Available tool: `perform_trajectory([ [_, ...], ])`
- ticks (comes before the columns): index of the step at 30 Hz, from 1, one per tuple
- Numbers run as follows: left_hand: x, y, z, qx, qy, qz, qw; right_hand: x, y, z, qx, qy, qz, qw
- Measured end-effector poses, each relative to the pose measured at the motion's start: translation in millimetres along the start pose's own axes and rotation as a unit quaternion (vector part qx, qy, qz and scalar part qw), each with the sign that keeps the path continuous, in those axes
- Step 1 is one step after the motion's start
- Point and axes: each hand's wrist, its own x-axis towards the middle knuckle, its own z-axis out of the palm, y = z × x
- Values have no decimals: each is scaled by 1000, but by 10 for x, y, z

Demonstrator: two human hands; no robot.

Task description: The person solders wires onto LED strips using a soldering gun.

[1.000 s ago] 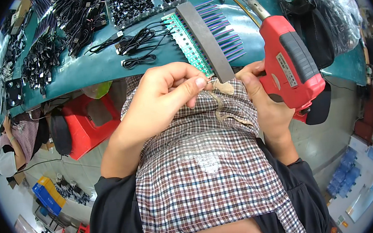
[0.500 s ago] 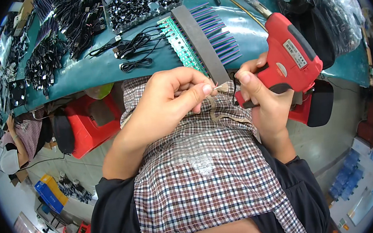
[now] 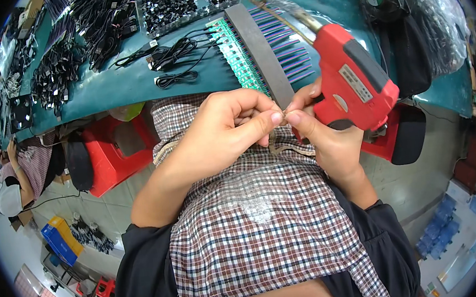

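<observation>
One tray [image 3: 190, 22]; black pieces [image 3: 172, 7], perhaps connectors, inside

You are stationed in an electronics assembly workshop. Indicators: the green surface [image 3: 109, 87] before you carries bundled black cables [image 3: 100, 30], a clear tray [image 3: 195, 18] of small black parts [image 3: 172, 10] and a row of green circuit boards [image 3: 235, 55]. A red gun-shaped tool [image 3: 350, 76] is in your right hand [image 3: 336, 142]. A co-worker [image 3: 38, 163] is at your left; red stools [image 3: 104, 177] stand near the surface.
</observation>
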Motion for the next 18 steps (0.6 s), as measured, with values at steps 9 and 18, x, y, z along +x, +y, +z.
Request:
perform_trajectory([
  [9,-52,57,97,210,90,126,965,-36,-7,86,-120,21,-120,985],
  [18,282,34,-338,304,283,87,906,-100,-74,-249,-68,82,-4,994],
])
